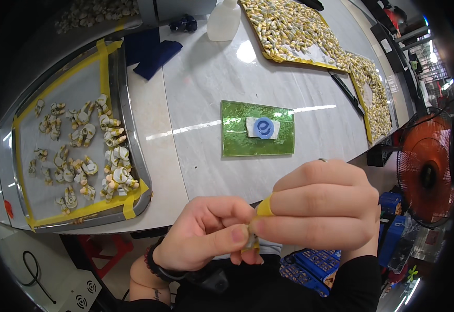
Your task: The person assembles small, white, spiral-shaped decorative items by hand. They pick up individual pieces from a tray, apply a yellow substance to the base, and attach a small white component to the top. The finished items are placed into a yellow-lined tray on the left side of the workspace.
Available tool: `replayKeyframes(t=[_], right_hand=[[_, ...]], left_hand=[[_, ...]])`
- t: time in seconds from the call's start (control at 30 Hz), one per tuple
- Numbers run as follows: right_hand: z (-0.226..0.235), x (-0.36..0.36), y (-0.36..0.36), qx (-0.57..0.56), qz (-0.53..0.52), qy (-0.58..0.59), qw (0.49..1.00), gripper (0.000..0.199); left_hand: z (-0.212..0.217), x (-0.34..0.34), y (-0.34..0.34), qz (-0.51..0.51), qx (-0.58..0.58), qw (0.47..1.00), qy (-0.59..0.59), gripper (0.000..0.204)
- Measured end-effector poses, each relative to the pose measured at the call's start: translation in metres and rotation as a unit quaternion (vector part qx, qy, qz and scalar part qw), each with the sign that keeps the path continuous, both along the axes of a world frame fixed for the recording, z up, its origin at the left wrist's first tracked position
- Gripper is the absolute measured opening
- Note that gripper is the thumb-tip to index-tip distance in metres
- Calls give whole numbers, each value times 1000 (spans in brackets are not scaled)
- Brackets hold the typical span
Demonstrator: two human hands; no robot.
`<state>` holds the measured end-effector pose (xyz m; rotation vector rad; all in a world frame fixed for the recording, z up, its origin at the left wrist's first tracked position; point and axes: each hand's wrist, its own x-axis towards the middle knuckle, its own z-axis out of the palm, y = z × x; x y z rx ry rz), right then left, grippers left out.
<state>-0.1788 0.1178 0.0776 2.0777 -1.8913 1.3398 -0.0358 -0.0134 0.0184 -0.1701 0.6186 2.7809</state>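
Observation:
Close in front of my body, my left hand (201,234) and my right hand (323,208) meet, fingertips pinched together. Between them is a small white and yellow piece (252,242), mostly hidden by the fingers; its exact kind does not show. Yellow tape (265,206) wraps a finger of my right hand. Beyond the hands, a green glassy slab (232,145) lies on the table. On it rests a white pad (250,127) bearing a round blue piece (264,128) with a curled mark. Neither hand touches the slab.
At the left stands a yellow-taped tray (86,73) with several small white and yellow figures (84,135). Packed trays of small pieces (294,31) fill the back right, near a black pen-like tool (346,93). A white bottle (224,23), blue cloth (157,59) and orange fan (427,169) surround the table.

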Motion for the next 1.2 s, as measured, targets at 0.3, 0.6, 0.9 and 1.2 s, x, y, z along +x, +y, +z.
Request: replayKeyframes(t=[0.3, 0.6, 0.9, 1.2], right_hand=[[4, 4, 9, 11, 16, -16, 1000, 17], [12, 5, 12, 27, 66, 7, 997, 15], [13, -2, 23, -1, 54, 52, 997, 11], [46, -115, 95, -20, -431, 94, 897, 22]], left_hand=[[4, 7, 9, 172, -201, 960, 95, 32], [5, 4, 0, 184, -357, 905, 141, 29], [14, -7, 8, 231, -465, 836, 179, 26], [-9, 4, 8, 268, -466, 842, 43, 26]])
